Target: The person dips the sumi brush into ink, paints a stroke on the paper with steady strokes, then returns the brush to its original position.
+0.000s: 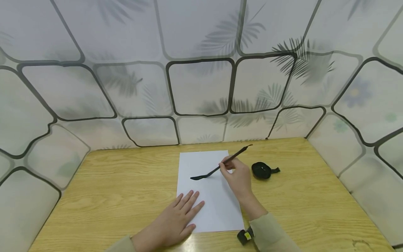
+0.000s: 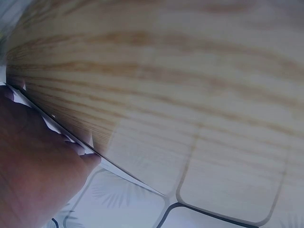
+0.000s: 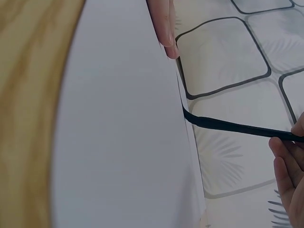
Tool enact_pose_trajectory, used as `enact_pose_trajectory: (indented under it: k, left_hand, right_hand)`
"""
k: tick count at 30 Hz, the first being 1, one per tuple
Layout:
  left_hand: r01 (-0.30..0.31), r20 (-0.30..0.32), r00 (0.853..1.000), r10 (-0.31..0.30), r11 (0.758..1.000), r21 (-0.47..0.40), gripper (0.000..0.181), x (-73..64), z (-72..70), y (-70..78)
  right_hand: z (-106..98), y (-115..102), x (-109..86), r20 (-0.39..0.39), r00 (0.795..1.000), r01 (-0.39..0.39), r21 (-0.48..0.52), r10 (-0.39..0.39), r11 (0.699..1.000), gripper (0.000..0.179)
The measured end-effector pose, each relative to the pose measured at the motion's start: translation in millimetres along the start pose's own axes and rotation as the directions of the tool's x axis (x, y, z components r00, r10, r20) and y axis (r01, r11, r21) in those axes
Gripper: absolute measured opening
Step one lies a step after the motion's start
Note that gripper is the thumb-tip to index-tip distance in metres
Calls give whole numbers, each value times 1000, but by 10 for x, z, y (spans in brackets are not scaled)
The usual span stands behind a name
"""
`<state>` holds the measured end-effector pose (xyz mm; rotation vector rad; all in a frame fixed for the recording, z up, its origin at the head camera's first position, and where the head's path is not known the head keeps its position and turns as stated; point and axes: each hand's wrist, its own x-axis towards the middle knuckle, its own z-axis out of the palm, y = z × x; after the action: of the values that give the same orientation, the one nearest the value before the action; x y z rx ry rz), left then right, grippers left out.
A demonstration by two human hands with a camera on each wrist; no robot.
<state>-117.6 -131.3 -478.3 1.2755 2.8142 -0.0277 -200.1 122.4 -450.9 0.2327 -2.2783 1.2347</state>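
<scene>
In the head view a sheet of white paper [image 1: 214,210] lies on the wooden table. My right hand [image 1: 239,176] pinches a dark paintbrush [image 1: 233,156], its hanging loop pointing up and away. The brush slants down to the left, and a black streak [image 1: 197,178] lies at its lower end; where bristles stop and any ink mark begins, I cannot tell. In the right wrist view the brush's tip [image 3: 188,116] bends against the paper. My left hand [image 1: 177,218] rests flat on the paper's lower left, fingers spread.
Right of the paper sits a round black object [image 1: 261,170] with a short strip or handle sticking out. A small black device with a yellow label [image 1: 245,236] is at the right wrist. Patterned cloth-like walls [image 1: 201,87] enclose the table's back and sides.
</scene>
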Motion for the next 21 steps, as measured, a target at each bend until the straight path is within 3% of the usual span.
enact_pose_trajectory:
  k: [8,15,21]
  left_hand:
    - [12,19,1000,-11,1000,-17,62,5,0,5]
    - [-11,-51,999,13,1000,28,61,-11,25,10]
    - [-14,-55,998,15,999,30,61,-19,36,6]
  right_hand:
    - [-60,23,-1,-21,1000,18,24,-18,1000,7]
    - [-113,71,-2,-27,1000,-13,17,13,1000,7]
    - [-148,133,7,-54,998,-13,-3,13,1000,7]
